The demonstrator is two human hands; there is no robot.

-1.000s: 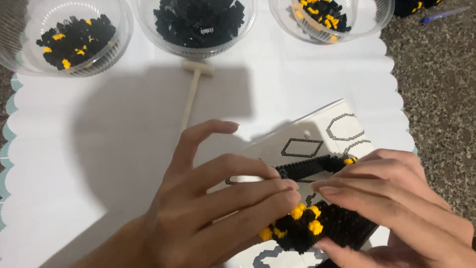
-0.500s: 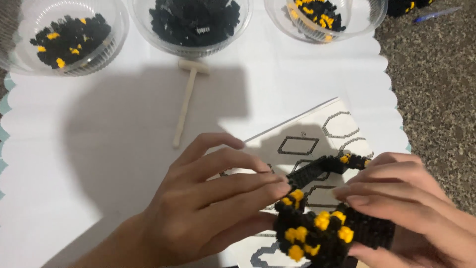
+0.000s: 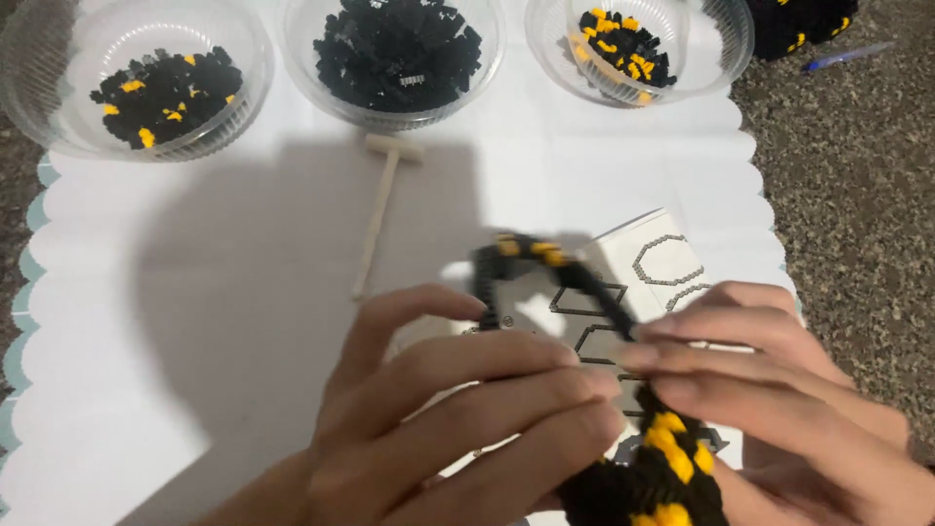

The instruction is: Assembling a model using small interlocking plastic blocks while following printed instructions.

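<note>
- Head view: the left hand and right hand are together, both clamped on a black-and-yellow micro-brick model held over the instruction sheet.
- Judged step: mid-assembly; next likely calls for a steady grip on its thin arch.
- Beyond the sheet, 3 clear bowls: mixed bricks, all-black, mixed; a wooden mallet lies just below the middle one.

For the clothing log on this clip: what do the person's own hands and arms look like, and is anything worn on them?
Both the left hand and the right hand are bare: no gloves, rings or watch show. No sleeve reaches into view on the left forearm; the right wrist is cut off by the frame edge.
</note>
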